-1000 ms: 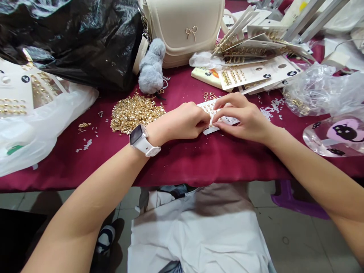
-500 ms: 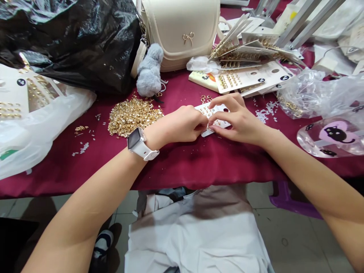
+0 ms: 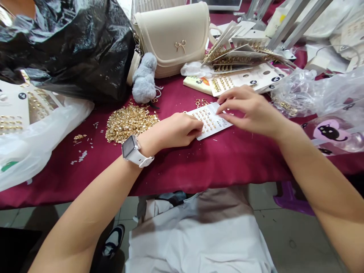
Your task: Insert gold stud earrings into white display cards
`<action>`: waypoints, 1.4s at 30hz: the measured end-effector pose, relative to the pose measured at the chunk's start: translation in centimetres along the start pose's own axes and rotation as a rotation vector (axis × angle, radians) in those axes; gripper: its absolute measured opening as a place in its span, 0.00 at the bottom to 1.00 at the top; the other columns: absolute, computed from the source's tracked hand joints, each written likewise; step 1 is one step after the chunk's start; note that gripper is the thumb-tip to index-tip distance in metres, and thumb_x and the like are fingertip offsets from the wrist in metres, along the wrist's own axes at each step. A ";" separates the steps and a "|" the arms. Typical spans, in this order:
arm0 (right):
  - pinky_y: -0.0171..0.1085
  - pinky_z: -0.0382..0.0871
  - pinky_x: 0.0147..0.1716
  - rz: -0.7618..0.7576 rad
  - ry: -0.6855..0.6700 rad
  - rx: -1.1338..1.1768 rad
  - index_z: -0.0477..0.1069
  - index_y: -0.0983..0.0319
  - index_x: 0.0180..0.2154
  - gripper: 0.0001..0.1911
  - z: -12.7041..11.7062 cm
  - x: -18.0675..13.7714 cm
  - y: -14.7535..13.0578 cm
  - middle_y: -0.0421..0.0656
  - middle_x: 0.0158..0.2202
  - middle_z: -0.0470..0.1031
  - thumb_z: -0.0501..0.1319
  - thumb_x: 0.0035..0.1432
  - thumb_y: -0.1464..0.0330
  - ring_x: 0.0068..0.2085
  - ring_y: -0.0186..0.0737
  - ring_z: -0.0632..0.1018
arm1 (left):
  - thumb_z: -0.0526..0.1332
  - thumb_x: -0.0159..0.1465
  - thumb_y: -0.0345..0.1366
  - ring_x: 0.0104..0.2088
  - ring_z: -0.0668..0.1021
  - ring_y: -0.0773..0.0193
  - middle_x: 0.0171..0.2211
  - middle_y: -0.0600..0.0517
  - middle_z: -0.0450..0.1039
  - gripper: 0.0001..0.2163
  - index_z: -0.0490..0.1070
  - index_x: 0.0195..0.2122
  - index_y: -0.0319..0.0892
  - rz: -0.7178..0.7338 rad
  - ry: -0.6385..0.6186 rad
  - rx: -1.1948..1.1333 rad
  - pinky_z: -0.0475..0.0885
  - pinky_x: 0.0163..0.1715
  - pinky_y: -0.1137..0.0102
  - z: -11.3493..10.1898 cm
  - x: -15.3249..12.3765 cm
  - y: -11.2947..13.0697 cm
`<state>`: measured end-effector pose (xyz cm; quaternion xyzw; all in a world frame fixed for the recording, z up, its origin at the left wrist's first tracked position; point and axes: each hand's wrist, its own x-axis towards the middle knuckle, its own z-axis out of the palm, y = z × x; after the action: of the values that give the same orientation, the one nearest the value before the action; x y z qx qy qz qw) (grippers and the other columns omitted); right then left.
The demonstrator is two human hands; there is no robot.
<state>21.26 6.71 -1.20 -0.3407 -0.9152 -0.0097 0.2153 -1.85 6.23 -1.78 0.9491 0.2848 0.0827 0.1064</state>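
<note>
Left hand (image 3: 182, 129): curled over the left end of the card (image 3: 213, 129); fingertips hidden, so I could not tell whether they pinched it.
Card face: white, with rows of small gold studs (image 3: 205, 114); lay on maroon cloth (image 3: 204, 167) between both hands.
Blurred: its fine print.
Long axis: slanted rightward and away, printed end to the right.
Right hand (image 3: 250, 109): thumb and forefinger at the far right corner; grip unclear.
</note>
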 end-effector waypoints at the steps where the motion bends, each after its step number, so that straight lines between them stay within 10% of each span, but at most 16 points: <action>1: 0.44 0.65 0.49 0.052 0.001 -0.017 0.75 0.61 0.35 0.11 -0.7 -0.2 0.6 0.46 0.41 0.76 0.55 0.63 0.65 0.45 0.44 0.74 | 0.58 0.61 0.27 0.23 0.70 0.71 0.25 0.53 0.72 0.07 0.72 0.26 0.38 0.011 -0.001 0.002 0.60 0.26 0.74 0.0 0.0 0.0; 10: 0.40 0.64 0.36 0.733 -0.544 -0.290 0.74 0.64 0.42 0.13 -3.4 -3.1 5.5 0.51 0.44 0.77 0.56 0.58 0.68 0.38 0.42 0.75 | 0.57 0.64 0.30 0.25 0.72 0.69 0.26 0.53 0.72 0.09 0.70 0.27 0.38 0.068 0.001 0.070 0.61 0.27 0.74 0.0 -0.3 -0.2; 27: 0.40 0.59 0.32 0.886 -0.612 -0.495 0.74 0.61 0.41 0.11 -2.6 -0.9 2.3 0.49 0.46 0.76 0.55 0.60 0.69 0.44 0.49 0.76 | 0.53 0.66 0.36 0.27 0.75 0.65 0.26 0.50 0.74 0.13 0.75 0.31 0.38 0.024 0.253 0.264 0.66 0.28 0.71 -0.3 -0.7 -1.3; 42: 0.41 0.59 0.31 0.874 -0.567 -0.463 0.74 0.63 0.40 0.11 -2.6 -1.3 2.4 0.51 0.42 0.76 0.54 0.58 0.69 0.40 0.48 0.75 | 0.51 0.68 0.37 0.32 0.74 0.63 0.33 0.49 0.75 0.14 0.75 0.34 0.40 -0.015 0.179 0.405 0.62 0.30 0.68 -0.4 -0.5 -1.1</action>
<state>24.64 7.37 0.30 -0.7153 -0.6851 -0.0283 -0.1351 -2.97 6.91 -1.76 0.9378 0.3111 0.1068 -0.1113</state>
